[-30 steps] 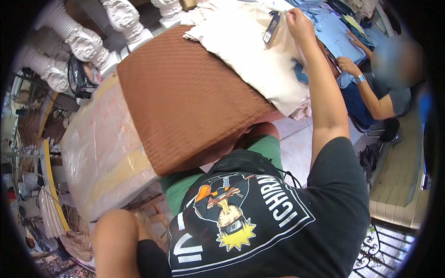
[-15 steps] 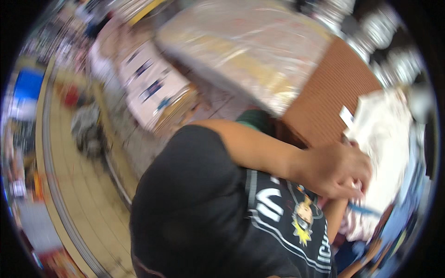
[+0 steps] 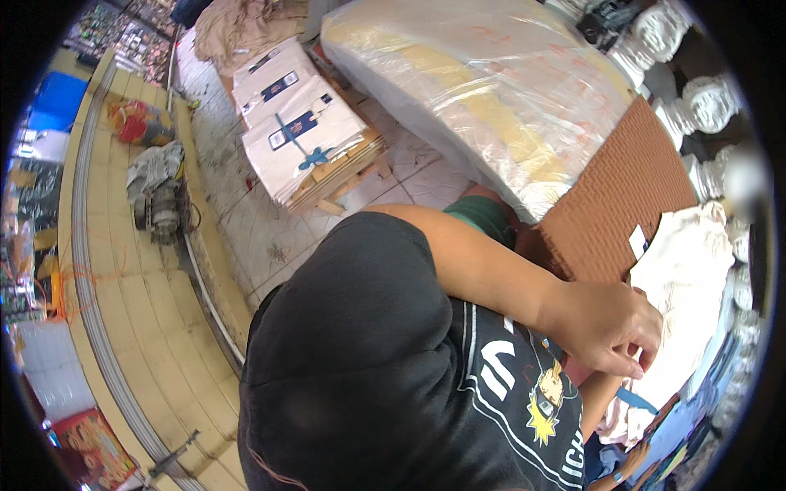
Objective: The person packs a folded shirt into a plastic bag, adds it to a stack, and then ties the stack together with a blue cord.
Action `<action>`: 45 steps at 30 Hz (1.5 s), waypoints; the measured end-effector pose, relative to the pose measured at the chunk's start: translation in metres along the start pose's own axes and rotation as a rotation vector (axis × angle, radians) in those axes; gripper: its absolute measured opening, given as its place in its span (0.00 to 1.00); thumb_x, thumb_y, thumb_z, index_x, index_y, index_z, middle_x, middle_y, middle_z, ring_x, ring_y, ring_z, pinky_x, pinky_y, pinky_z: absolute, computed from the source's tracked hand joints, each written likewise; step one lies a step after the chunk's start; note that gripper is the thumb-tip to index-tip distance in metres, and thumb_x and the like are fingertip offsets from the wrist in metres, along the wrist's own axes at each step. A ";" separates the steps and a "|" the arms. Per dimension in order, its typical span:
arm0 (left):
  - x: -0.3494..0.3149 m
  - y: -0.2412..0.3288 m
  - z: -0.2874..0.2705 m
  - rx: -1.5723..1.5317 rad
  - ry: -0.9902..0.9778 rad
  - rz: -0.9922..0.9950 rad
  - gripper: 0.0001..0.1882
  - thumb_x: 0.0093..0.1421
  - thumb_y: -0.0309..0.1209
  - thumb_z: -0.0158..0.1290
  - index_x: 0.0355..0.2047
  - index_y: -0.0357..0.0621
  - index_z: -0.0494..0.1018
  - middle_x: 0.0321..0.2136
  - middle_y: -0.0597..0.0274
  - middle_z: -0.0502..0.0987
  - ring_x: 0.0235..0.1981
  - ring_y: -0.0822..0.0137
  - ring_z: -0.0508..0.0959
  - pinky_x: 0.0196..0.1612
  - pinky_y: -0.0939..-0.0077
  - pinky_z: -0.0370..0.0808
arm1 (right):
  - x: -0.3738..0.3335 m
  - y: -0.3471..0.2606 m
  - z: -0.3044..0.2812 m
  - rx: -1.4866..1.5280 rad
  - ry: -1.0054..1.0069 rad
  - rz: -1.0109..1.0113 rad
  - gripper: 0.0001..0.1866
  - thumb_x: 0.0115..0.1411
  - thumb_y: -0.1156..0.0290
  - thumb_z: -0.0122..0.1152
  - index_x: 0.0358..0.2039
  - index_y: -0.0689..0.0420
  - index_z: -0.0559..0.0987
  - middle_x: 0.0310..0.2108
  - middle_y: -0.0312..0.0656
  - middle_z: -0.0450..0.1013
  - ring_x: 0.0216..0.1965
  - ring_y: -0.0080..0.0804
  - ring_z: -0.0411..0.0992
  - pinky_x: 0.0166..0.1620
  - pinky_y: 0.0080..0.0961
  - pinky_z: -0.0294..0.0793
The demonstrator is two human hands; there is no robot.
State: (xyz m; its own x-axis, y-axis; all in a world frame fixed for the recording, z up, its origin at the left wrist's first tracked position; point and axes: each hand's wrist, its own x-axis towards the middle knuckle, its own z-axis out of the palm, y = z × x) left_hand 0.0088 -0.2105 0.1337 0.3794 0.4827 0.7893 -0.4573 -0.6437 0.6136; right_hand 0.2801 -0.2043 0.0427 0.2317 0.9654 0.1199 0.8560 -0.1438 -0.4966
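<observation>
My left hand [image 3: 610, 327] reaches across my front to the right, over the near edge of a cream-white cloth garment [image 3: 688, 270]. Its fingers are curled and pressed together; whatever they may hold is hidden. Below it, my right forearm [image 3: 600, 403] comes up, and the right hand lies mostly out of sight behind the left. A blue strip [image 3: 636, 399] crosses the garment just below the hands. A small white tag [image 3: 638, 240] lies at the garment's far left corner, against a brown textured mat [image 3: 614, 196].
Ahead stands a large plastic-wrapped block [image 3: 483, 90]. Farther left, a stack of tagged cream garments [image 3: 299, 123] is tied with blue strap. Yellowish ledge [image 3: 155, 327] carries a motor-like part [image 3: 161, 214]. White balusters [image 3: 708, 106] line the right. Another person's hand [image 3: 634, 460] shows lower right.
The view has swung, so the surroundings sit farther right and the stack higher; the blur has cleared. My hands stay together at the garment's edge, with the left still curled.
</observation>
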 end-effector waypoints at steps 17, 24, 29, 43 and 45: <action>0.107 -0.221 -0.003 0.895 -0.490 -0.126 0.29 0.48 0.34 0.57 0.52 0.55 0.64 0.50 0.54 0.66 0.52 0.51 0.64 0.55 0.58 0.61 | -0.035 -0.080 -0.114 0.215 0.263 -0.155 0.05 0.53 0.73 0.58 0.30 0.60 0.76 0.20 0.47 0.72 0.22 0.40 0.73 0.27 0.26 0.69; 0.159 -0.286 0.049 0.612 -0.130 -0.046 0.10 0.53 0.31 0.51 0.35 0.49 0.77 0.36 0.59 0.76 0.38 0.59 0.76 0.41 0.65 0.71 | -0.039 -0.053 -0.164 0.268 0.378 -0.115 0.06 0.55 0.73 0.58 0.31 0.62 0.75 0.17 0.38 0.70 0.22 0.15 0.65 0.26 0.16 0.66; 0.233 -0.214 0.000 0.561 0.120 -0.123 0.08 0.55 0.31 0.48 0.31 0.42 0.74 0.24 0.56 0.76 0.27 0.66 0.77 0.34 0.72 0.72 | -0.034 -0.054 -0.198 0.075 0.427 -0.191 0.09 0.53 0.71 0.60 0.32 0.63 0.75 0.18 0.46 0.67 0.21 0.18 0.63 0.27 0.21 0.67; 0.194 -0.029 -0.160 0.278 0.108 -0.168 0.11 0.54 0.37 0.55 0.29 0.42 0.74 0.23 0.69 0.74 0.24 0.76 0.71 0.30 0.80 0.69 | -0.002 -0.101 -0.197 0.614 0.311 -0.228 0.08 0.53 0.74 0.58 0.34 0.60 0.78 0.28 0.34 0.75 0.28 0.17 0.70 0.31 0.15 0.69; 0.166 -0.078 -0.168 0.439 0.059 -0.465 0.11 0.53 0.38 0.57 0.26 0.43 0.74 0.21 0.71 0.74 0.22 0.78 0.70 0.27 0.81 0.69 | 0.040 -0.067 -0.142 0.382 0.273 -0.212 0.09 0.53 0.70 0.61 0.33 0.60 0.78 0.27 0.35 0.76 0.27 0.17 0.70 0.32 0.16 0.69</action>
State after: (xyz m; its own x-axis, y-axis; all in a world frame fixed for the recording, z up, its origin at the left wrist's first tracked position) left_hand -0.0278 0.0201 0.2212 0.4086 0.7935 0.4510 0.1204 -0.5367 0.8352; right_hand 0.2982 -0.1874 0.2028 0.2273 0.8653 0.4467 0.6793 0.1878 -0.7094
